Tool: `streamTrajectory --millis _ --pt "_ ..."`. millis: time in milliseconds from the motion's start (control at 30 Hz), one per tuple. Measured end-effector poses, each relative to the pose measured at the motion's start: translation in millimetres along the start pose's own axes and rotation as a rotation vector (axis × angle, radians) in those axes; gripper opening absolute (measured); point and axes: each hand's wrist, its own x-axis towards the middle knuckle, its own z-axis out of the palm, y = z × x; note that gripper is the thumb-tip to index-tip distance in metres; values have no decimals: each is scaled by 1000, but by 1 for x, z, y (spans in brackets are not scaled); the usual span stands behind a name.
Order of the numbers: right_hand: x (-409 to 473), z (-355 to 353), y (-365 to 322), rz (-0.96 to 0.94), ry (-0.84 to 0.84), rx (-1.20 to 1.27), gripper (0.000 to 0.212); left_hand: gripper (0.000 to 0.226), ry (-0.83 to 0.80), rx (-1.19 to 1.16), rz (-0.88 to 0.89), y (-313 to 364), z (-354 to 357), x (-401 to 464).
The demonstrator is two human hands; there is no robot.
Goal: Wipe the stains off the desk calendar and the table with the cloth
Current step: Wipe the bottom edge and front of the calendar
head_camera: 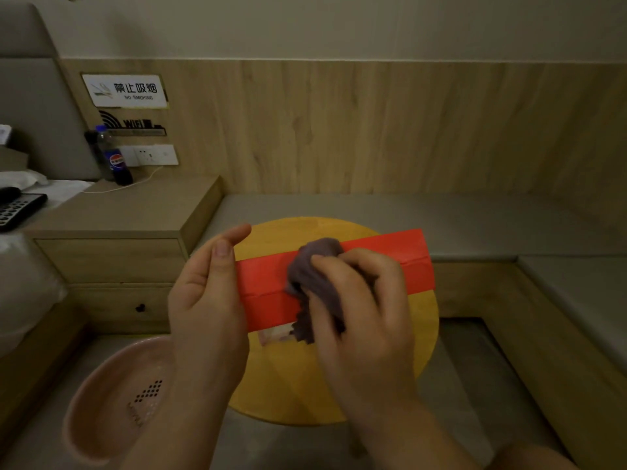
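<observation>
A red desk calendar (pixel 383 262) lies lengthwise over the round yellow table (pixel 339 385), with a strip of white page showing under its lower edge. My left hand (pixel 207 300) holds the calendar's left end, thumb along its edge and index finger raised above it; my other fingers are hidden. My right hand (pixel 359 310) grips a bunched purple cloth (pixel 312 266) and presses it on the middle of the red face. The cloth is blurred.
A pink plastic basin (pixel 112 401) sits on the floor at lower left. A wooden bedside cabinet (pixel 118 232) at left carries a cola bottle (pixel 113 157). A remote control (pixel 17 208) lies further left. A grey bench (pixel 441 218) runs behind the table.
</observation>
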Motion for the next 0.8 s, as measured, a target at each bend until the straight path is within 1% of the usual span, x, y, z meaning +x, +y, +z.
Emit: streamTrajectory --millis 167,267,433,700,800 --pt "5 -23 32 39 76 -121 28 27 -7 -9 -17 -3 -2 3" --pt "9 -36 49 91 112 -188 31 26 2 -20 -22 -4 -3 5" --pt "13 -52 67 125 170 -280 33 27 1 -20 -17 -6 -4 6" --pt "13 -45 63 135 199 -245 33 27 2 -14 -13 -7 -5 8" --pt "14 -36 54 125 176 -203 32 27 6 -11 -17 -6 -4 7"
